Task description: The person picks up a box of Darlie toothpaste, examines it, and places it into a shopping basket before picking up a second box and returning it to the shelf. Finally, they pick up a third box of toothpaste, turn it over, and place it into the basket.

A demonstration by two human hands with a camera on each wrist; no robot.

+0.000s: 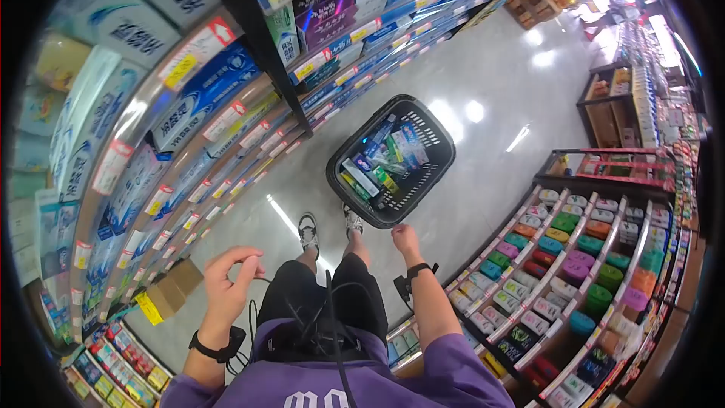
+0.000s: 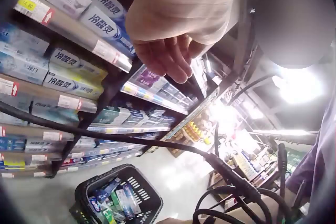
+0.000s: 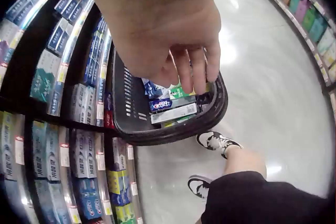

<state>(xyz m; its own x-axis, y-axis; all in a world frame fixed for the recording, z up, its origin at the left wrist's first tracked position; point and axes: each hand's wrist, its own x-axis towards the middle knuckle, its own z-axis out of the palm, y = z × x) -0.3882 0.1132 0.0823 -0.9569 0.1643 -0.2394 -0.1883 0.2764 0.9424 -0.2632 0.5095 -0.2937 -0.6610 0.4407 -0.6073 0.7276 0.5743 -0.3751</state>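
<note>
A black basket [image 1: 337, 198] with slotted sides stands on the floor in the head view, with several toothpaste-like boxes [image 1: 362, 178] inside. My right hand [image 1: 405, 240] is at its near edge in that view; whether they touch cannot be told. In the right wrist view the right hand [image 3: 176, 40] hangs over the basket [image 3: 128, 124], fingers loosely bent, holding nothing visible. My left hand [image 1: 230, 279] is raised beside the left shelves, fingers relaxed and bent. The left wrist view shows the left hand [image 2: 178, 19] holding nothing, with the basket [image 2: 84, 195] far below it.
Shelves of boxed goods [image 1: 189, 109] run along the left. A low rack of colourful packs [image 1: 578, 257] stands at the right. An open cardboard box [image 1: 177, 287] lies at lower left. Black cables [image 1: 332, 317] hang before my body. Grey floor [image 1: 491, 121] stretches between the shelves.
</note>
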